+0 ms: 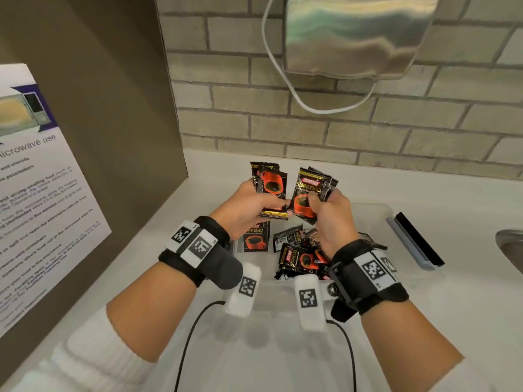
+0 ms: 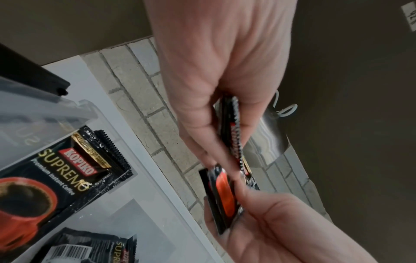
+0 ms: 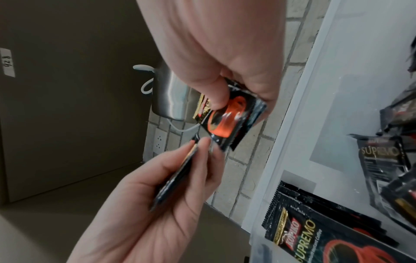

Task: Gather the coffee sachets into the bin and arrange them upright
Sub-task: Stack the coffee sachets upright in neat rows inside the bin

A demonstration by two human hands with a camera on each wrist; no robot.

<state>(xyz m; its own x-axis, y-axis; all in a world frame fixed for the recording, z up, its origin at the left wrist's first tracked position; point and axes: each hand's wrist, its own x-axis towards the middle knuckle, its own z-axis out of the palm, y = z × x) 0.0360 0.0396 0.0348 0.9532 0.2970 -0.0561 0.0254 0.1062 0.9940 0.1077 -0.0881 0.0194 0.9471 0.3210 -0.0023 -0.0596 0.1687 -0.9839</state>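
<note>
We see both hands raised above a clear plastic bin (image 1: 376, 213) that sits on a white bench (image 1: 467, 278) against a grey brick wall (image 1: 396, 131). The left hand (image 1: 243, 207) has its grip closed on a small stack of black coffee sachets printed with a red cup (image 1: 268, 185), thumb across the front and fingers behind, the sachets standing roughly upright. The right hand (image 1: 334, 219) grasps a second bunch of black-and-red sachets (image 1: 308, 193) the same way, its thumb pressed on the printed cup. The two bunches are just beside each other, their lower corners nearly touching; we cannot tell whether they actually meet.

From the left wrist, the left hand (image 2: 216, 71) pinches its sachets (image 2: 236, 131) edge-on, and the right hand (image 2: 270, 222) holds its own pack (image 2: 223, 194) below. From the right wrist, the right hand (image 3: 216, 44) clamps its sachets (image 3: 231, 122) and the left hand (image 3: 157, 195) holds a thin dark stack (image 3: 178, 179).

Inside the bin, one sachet (image 1: 256, 239) stands against the left wall, and a loose pile of black sachets (image 1: 302, 256) lies jumbled at the right. A grey and black lid (image 1: 416, 241) lies on the bench right of the bin. A steel wall dispenser (image 1: 356, 35) hangs above, a white cable (image 1: 311, 108) looping under it. A printed microwave notice (image 1: 36, 179) is on the brown panel at left.
</note>
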